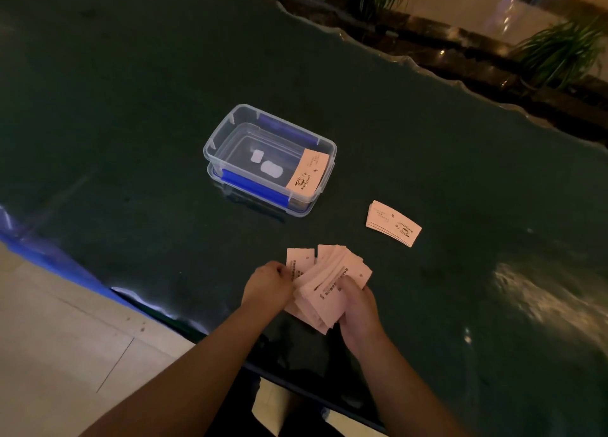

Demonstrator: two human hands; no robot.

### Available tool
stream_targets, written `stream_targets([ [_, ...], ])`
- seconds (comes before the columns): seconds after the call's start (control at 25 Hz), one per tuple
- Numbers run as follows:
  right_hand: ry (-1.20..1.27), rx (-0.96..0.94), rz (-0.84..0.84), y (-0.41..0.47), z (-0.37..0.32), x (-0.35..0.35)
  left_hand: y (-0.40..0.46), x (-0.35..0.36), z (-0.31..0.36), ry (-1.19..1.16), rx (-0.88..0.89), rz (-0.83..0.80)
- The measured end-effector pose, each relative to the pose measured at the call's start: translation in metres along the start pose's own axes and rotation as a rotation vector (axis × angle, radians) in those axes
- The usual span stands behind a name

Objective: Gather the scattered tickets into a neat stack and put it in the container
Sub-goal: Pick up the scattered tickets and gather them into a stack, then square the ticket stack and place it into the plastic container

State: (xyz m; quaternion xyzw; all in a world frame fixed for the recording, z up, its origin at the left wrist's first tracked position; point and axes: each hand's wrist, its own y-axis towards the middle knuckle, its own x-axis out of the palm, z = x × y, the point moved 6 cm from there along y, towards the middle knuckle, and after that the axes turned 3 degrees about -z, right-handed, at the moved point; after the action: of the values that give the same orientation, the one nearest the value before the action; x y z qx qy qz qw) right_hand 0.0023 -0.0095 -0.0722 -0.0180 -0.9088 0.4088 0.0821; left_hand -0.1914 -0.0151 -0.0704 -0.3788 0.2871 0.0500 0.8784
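Note:
Both hands hold a loose, fanned bundle of pale pink tickets (324, 283) just above the dark green table, near its front edge. My left hand (268, 283) pinches the bundle's left side. My right hand (357, 306) grips its lower right, thumb on top. A small neat stack of tickets (393, 223) lies on the table to the right, apart from my hands. The clear plastic container (230, 125) with blue clips stands further back at the centre. One ticket stack (307, 171) leans inside against its right wall.
The dark green table (131, 140) has a wavy far edge. Beyond it are potted plants (559, 51) and a shiny floor. Pale floor tiles (65, 338) show at the lower left, past the table's front edge.

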Motion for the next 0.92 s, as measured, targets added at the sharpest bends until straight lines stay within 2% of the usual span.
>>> stream_targets([
  [0.28, -0.483, -0.101, 0.052, -0.004, -0.014, 0.037, -0.001, 0.011, 0.008, -0.013, 0.028, -0.064],
  [0.48, -0.616, -0.050, 0.104, -0.002, -0.022, 0.058, 0.003, 0.019, 0.011, -0.135, 0.016, -0.152],
  [0.6, -0.576, -0.001, 0.119, 0.007, -0.025, 0.056, 0.006, 0.019, 0.012, -0.148, 0.024, -0.194],
  [0.76, -0.334, 0.104, 0.143, 0.015, -0.013, 0.045, 0.008, 0.017, 0.010, -0.145, 0.034, -0.284],
  [0.92, -0.232, 0.113, 0.083, 0.011, -0.018, 0.052, 0.007, 0.008, 0.009, -0.199, -0.001, -0.379],
])
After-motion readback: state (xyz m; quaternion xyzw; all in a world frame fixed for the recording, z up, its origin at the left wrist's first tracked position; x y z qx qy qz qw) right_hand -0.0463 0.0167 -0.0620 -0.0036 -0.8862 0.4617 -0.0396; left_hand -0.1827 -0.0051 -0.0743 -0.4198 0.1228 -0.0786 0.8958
